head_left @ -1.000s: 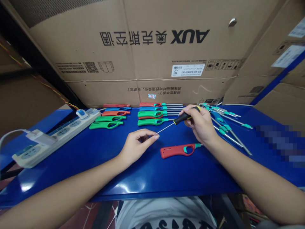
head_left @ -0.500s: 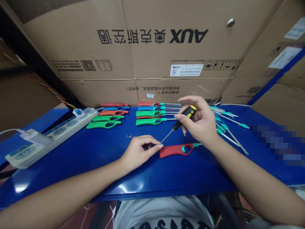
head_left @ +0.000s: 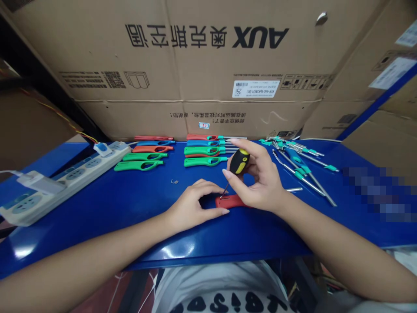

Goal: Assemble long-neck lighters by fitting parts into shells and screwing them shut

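Observation:
My right hand (head_left: 260, 180) grips a black and yellow screwdriver (head_left: 240, 163), its thin shaft slanting down to the left. The screwdriver's tip meets the near-left end of a red gas lighter (head_left: 230, 201) lying flat on the blue table. My left hand (head_left: 192, 202) pinches that same end, thumb along the front edge and fingers on the far side. My right hand covers the lighter's trigger part; its metal tube (head_left: 295, 189) shows beyond. Several small screws (head_left: 175, 181) lie on the table left of the lighter.
Finished-looking lighters (head_left: 205, 151) with metal tubes lie in a row at the back. Coloured handle shells (head_left: 143, 155) sit to their left, beside a white power strip (head_left: 70, 180). Loose metal tubes with teal parts (head_left: 302, 169) are on the right. A large cardboard box (head_left: 182, 87) stands behind.
The screwdriver has moved left and become steeper, its tip now at the lighter. My left fingers have parted from the screwdriver tip and spread around the lighter's end.

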The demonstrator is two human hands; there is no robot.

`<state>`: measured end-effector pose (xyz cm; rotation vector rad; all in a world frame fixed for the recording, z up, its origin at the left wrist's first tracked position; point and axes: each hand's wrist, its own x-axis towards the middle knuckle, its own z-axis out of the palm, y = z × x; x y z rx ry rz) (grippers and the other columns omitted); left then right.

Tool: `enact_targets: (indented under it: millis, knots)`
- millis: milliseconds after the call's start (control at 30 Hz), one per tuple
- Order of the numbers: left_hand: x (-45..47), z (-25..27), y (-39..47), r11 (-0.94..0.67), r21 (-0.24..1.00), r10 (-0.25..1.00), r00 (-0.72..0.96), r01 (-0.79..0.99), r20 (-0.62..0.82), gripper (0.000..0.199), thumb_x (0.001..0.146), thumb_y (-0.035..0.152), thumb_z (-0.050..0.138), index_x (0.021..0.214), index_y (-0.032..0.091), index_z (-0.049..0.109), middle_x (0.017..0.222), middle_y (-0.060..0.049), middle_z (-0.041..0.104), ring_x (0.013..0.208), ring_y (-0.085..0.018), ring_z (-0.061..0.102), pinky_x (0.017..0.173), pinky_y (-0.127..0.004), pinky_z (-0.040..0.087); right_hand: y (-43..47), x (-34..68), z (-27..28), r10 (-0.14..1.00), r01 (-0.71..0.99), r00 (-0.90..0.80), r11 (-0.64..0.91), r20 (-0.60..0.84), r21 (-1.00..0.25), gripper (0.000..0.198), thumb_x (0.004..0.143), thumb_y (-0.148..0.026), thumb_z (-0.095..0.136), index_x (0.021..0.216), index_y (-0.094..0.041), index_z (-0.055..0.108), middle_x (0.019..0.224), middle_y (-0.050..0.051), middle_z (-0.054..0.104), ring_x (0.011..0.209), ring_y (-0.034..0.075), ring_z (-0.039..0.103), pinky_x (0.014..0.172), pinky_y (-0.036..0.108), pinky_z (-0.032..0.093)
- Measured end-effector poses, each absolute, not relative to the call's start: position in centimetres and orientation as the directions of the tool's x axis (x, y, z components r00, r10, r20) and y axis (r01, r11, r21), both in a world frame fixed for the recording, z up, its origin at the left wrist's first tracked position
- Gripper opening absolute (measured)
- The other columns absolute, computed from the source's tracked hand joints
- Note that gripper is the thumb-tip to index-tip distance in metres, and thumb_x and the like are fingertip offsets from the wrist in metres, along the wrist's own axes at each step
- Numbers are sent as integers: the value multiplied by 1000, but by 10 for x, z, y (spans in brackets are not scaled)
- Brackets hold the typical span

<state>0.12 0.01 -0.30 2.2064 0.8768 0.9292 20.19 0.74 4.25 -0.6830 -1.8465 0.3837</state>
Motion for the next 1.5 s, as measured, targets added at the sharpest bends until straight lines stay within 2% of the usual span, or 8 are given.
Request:
enact_targets:
  millis: [100, 333, 733, 1067, 1500]
  knots:
    - [0, -4, 0, -648, 663, 712, 607, 375, 353, 48, 79, 36, 83, 121, 21, 67, 118, -8, 73, 110, -25, 65, 99, -41, 51, 8, 202, 43, 627, 279, -261, 777, 734, -565, 56, 89, -25, 67, 140, -36, 47, 130, 6, 60, 82, 20, 68, 59, 32, 61]
    - [-3, -9, -1, -684, 606, 678, 661, 406, 323, 51, 84, 28, 76, 132, 21, 60, 132, -10, 67, 122, -28, 61, 107, -45, 46, 9, 201, 44, 652, 276, -286, 757, 702, -592, 56, 87, -24, 67, 139, -33, 49, 134, 7, 58, 81, 18, 69, 59, 29, 61]
    - [-2, -7, -1, -687, 625, 659, 680, 372, 320, 42, 89, 23, 67, 130, 21, 60, 123, -11, 70, 114, -27, 65, 103, -44, 50, 8, 198, 38, 633, 273, -335, 774, 698, -571, 55, 88, -24, 66, 139, -33, 47, 133, 6, 60, 85, 19, 69, 65, 32, 64]
    - [-1, -3, -1, -684, 629, 656, 688, 370, 309, 38, 89, 22, 68, 127, 20, 63, 119, -11, 70, 111, -26, 65, 100, -43, 51, 9, 198, 37, 604, 282, -306, 796, 736, -536, 54, 88, -23, 66, 138, -34, 47, 129, 6, 62, 81, 17, 69, 61, 31, 63]
    - [-2, -5, -1, -694, 628, 641, 698, 351, 318, 34, 89, 21, 68, 123, 20, 64, 117, -9, 70, 110, -25, 64, 100, -40, 50, 6, 199, 37, 605, 253, -310, 796, 733, -550, 54, 87, -21, 66, 137, -33, 48, 122, 6, 65, 78, 18, 69, 61, 33, 62]
